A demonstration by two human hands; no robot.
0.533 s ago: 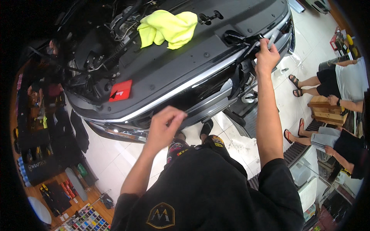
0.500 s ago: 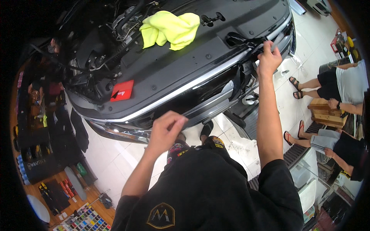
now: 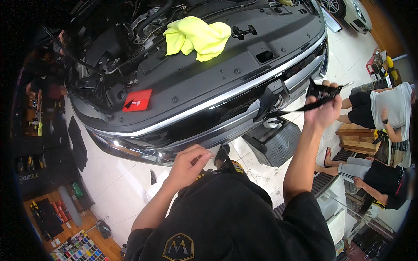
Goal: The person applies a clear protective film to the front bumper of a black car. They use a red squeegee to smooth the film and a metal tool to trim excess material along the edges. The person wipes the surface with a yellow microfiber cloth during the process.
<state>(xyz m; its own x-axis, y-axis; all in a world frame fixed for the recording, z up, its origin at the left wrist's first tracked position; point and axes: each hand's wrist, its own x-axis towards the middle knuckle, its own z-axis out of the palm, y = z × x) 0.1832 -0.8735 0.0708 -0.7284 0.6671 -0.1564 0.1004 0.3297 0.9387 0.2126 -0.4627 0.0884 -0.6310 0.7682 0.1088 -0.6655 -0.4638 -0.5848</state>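
Note:
My right hand [image 3: 322,111] is closed on a crumpled strip of glossy black film [image 3: 324,93], out in front of the car's grille. The strip stretches from my fingers back to the grille [image 3: 204,117], near the badge. Beyond my fingers juts a thin silver pointed thing [image 3: 347,85], too small to name. Low before the bumper, my left hand [image 3: 189,165] has its fingers curled and thumb pressed in; whatever they may pinch is hidden. On the black panel above the grille lie a yellow-green cloth [image 3: 198,37] and a red squeegee card [image 3: 138,100].
The engine bay [image 3: 126,39] is uncovered. A black ridged step or mat [image 3: 278,141] lies below the bumper at right. Two people stand at the right, beside a wooden box [image 3: 359,137]. Tools and colour swatches [image 3: 80,248] are at the lower left.
My right hand has moved right and toward me, drawing the black strip away from the grille. A dark opening in the panel now shows. My left hand has stayed low.

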